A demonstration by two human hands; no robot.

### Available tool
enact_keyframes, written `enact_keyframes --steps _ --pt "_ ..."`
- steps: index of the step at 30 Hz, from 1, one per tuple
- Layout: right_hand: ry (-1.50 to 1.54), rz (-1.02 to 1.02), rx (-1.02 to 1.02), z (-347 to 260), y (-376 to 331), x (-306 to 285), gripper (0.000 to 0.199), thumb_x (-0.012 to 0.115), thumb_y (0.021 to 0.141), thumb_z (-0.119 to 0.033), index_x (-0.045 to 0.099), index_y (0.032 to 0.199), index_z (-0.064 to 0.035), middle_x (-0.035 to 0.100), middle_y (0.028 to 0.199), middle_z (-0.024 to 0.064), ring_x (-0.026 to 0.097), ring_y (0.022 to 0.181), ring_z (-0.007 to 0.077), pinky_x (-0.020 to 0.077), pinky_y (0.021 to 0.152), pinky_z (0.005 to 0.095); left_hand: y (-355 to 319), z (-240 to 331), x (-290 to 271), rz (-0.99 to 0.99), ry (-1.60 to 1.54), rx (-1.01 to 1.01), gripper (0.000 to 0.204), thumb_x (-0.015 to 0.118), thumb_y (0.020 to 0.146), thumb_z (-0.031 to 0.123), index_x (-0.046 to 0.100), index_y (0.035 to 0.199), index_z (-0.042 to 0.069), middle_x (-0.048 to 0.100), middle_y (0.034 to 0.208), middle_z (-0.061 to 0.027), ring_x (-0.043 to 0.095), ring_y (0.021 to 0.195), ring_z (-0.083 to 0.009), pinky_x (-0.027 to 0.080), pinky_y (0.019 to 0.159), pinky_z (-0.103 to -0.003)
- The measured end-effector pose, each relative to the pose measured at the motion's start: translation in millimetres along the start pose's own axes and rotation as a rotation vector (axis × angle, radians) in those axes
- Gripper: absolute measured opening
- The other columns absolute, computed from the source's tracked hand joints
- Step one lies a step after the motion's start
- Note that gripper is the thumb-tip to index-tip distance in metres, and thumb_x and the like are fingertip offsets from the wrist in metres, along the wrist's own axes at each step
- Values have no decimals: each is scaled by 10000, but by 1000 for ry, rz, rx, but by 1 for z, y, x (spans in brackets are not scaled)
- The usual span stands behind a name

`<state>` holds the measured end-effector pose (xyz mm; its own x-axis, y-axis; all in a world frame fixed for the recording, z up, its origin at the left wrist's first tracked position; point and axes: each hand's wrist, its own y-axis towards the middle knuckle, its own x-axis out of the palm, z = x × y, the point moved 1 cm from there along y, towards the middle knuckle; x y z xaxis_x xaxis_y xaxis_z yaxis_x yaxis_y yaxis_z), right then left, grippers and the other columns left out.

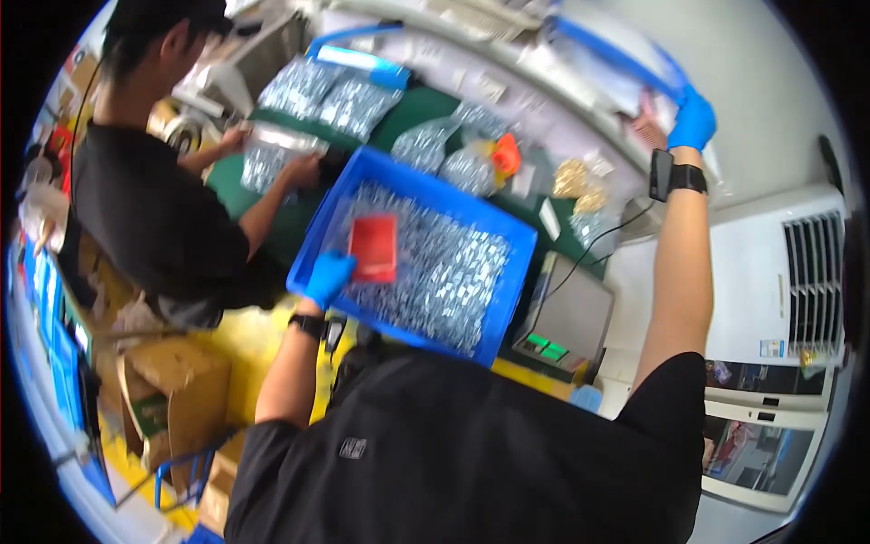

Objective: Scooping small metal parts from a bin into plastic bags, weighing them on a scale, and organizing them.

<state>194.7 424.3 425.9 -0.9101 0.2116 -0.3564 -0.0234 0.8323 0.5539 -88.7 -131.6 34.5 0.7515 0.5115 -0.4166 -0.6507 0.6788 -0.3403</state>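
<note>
A blue bin [517, 238] full of small shiny metal pieces [435, 256] sits in front of me on the green-topped bench. My left hand [330, 278], in a blue glove, is over the bin's near left part, its fingers closed on the edge of a small red box [373, 243] above the metal pieces. Stretched far up to the right, my right hand [694, 121], also gloved in blue, is at the end of a blue-edged container [625, 45] on the shelf. Its fingers appear closed on that blue edge, though blur softens the detail.
A co-worker [154, 181] on the left handles a clear bag of metal pieces [263, 168]. Filled bags [353, 102] and an orange scoop [507, 155] lie along the bench's back. A scale [566, 308] with a green display stands right of the bin, beside a white air conditioner [752, 272].
</note>
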Motion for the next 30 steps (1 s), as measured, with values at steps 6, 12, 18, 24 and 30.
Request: enact_keyframes --steps 6,12,18,24,30 --pt "275 -1044 148 -4 -256 93 132 658 866 -150 706 924 -42 647 756 26 595 688 106 490 658 286 -36 -3 -29 154 -433 -34 119 598 813 117 643 825 7 604 720 -21 565 658 -112 457 623 -253" --pt "-118 -1712 -176 57 -472 158 394 662 849 -320 677 1148 -64 682 1088 197 661 996 329 515 876 402 -58 3 -56 211 -610 41 68 575 864 76 627 869 32 594 800 -4 539 753 -98 437 715 -236" --pt "-461 -1587 -635 65 -549 181 743 702 780 -363 446 1413 -72 497 1413 198 456 1314 392 409 1067 454 -70 6 -66 277 -624 37 60 586 856 61 592 802 35 605 729 -35 575 686 -115 464 675 -246" --pt "-380 -1500 -605 81 -546 172 322 566 812 -140 680 1107 -80 697 955 168 674 899 375 530 827 488 -65 3 -67 264 -592 46 79 597 857 92 597 811 28 614 735 -43 599 697 -136 477 674 -264" --pt "-298 -1069 -197 71 -446 109 237 605 931 -271 642 1033 -61 662 825 135 636 698 212 511 666 369 -50 17 -57 235 7 98 176 634 829 173 603 838 0 583 716 -98 567 654 -178 471 638 -321"
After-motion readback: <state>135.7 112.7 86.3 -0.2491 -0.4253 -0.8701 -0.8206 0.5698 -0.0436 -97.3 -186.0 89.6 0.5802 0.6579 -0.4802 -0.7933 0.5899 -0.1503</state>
